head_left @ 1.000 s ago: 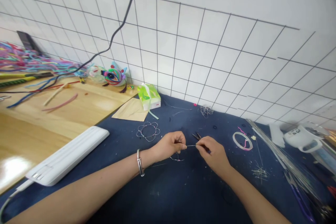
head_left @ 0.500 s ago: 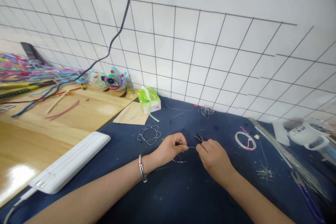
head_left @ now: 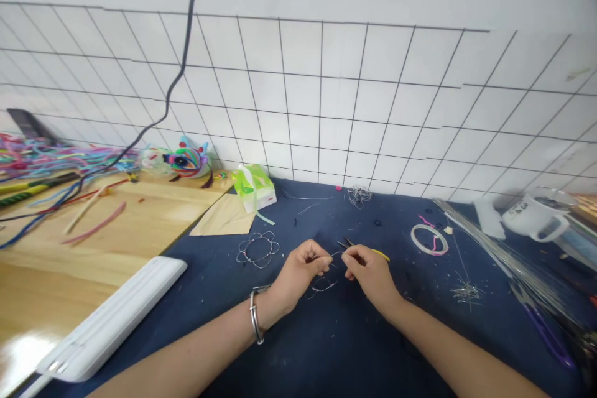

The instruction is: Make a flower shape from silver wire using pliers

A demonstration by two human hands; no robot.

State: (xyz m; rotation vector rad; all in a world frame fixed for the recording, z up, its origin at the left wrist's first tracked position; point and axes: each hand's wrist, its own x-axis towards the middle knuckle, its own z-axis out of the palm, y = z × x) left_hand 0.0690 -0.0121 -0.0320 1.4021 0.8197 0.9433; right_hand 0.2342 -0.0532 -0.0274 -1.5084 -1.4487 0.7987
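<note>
My left hand pinches a thin wire between thumb and fingertips. Close beside it on the right, my right hand is closed on the other part of that wire, which bows slightly across the small gap. A curved wire piece with small beads hangs or lies just below my left fingertips; which of the two I cannot tell. Pliers with yellow handles lie partly hidden behind my right hand. To the left, a flower-shaped wire ring rests on the dark blue cloth.
At left are a white power bank, brown paper and a green-white tissue pack. At right lie a white ring spool, wire scraps, a long wire bundle, purple-handled scissors and a white mug.
The view has shifted. My right hand has turned, showing its thumb and fingertips at the wire. The wire between my hands is now bowed, and the pliers' yellow handle shows.
</note>
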